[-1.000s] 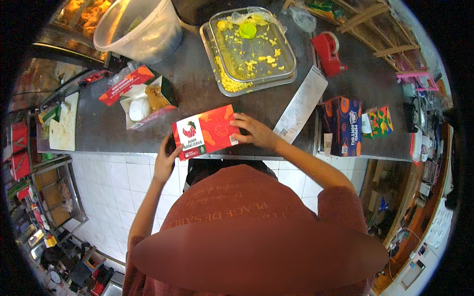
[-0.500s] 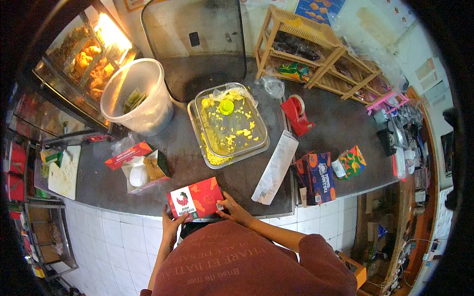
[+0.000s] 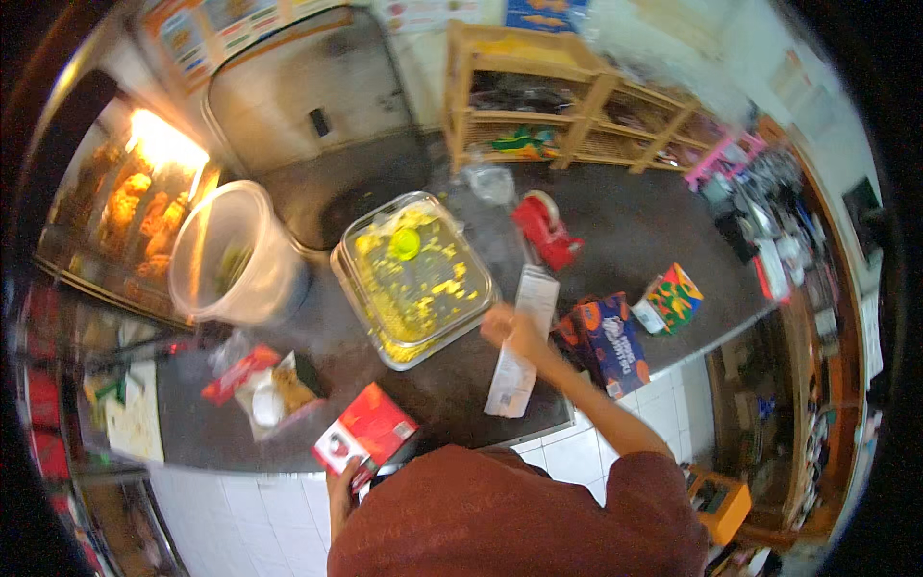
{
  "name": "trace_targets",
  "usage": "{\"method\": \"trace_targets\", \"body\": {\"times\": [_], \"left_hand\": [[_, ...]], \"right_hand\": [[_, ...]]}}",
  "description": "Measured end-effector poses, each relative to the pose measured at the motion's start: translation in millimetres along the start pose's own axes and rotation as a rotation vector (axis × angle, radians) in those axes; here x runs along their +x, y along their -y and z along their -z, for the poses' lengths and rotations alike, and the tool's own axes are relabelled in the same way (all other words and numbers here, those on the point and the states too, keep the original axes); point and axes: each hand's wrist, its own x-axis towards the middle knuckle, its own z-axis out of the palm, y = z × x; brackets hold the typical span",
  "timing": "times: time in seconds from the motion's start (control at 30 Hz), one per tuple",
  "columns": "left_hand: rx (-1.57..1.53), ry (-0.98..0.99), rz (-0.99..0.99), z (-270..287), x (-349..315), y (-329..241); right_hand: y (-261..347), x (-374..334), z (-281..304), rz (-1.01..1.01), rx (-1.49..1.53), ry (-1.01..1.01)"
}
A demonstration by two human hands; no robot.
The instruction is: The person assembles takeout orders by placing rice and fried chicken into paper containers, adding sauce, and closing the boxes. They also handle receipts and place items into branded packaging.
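Note:
At the counter's near edge, my left hand [image 3: 342, 489] grips a red and white cardboard food box [image 3: 380, 423] by its lower left corner. My right hand [image 3: 517, 332] is stretched forward over a long paper receipt [image 3: 512, 385]; motion blurs its fingers, and I cannot tell whether it touches the paper. Left of that hand sits a clear-lidded tray [image 3: 423, 332] of yellow food bits, with a lime-green knob on its lid. Beyond the receipt stands a red tape dispenser [image 3: 550, 233]. An open box [image 3: 279, 394] holding a white rounded lump rests to the left.
A translucent bucket [image 3: 216, 260] stands by the lit glass case of fried food [image 3: 144, 212]. On the right are a dark blue and orange box [image 3: 608, 338] and a green-orange carton [image 3: 673, 300]. A wooden rack [image 3: 577, 120] lines the back; a cutting board [image 3: 135, 413] lies far left.
My right hand has let go of the red box and reached forward and right to the receipt. My left hand still holds the box, now more tilted. The whole view has turned.

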Motion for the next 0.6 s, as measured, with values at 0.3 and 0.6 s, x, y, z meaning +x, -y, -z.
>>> {"method": "trace_targets", "body": {"times": [0.3,0.6], "left_hand": [[-0.204,0.156,0.223,-89,34,-56],[-0.183,0.064,0.254,-117,28,-70]], "right_hand": [[-128,113,175,-0.635,-0.491,-0.629],[-137,97,190,-0.183,-0.527,-0.368]]}}
